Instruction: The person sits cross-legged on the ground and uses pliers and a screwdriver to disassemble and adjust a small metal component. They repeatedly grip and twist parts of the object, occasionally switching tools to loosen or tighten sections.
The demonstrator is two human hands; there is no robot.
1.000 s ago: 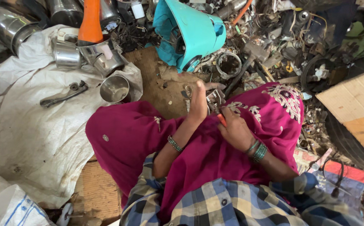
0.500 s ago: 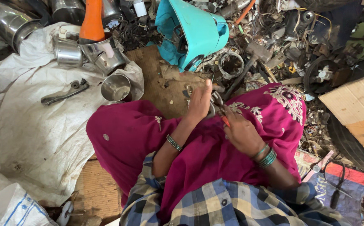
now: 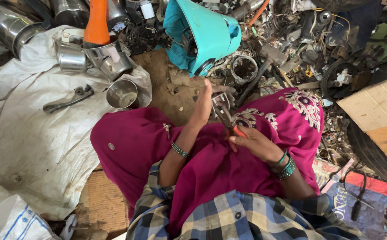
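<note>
I sit with a magenta cloth (image 3: 131,146) draped over my knees. My left hand (image 3: 206,104) is raised above the lap and grips a small metal part (image 3: 218,98) between its fingers. My right hand (image 3: 253,144) holds orange-handled pliers (image 3: 229,122) whose jaws reach up to that metal part. Both wrists carry green bangles. What the part is exactly stays unclear, since the fingers cover most of it.
A teal plastic housing (image 3: 204,31) lies ahead among a scrap pile of wires and metal pieces. On the white sacking (image 3: 38,142) at left rest a wrench (image 3: 66,100), steel cups (image 3: 121,93) and an orange cone (image 3: 97,22). Cardboard (image 3: 380,111) is at right.
The view has tilted slightly. My left hand lifted the metal part a little higher, and the pliers in my right hand stay against it.
</note>
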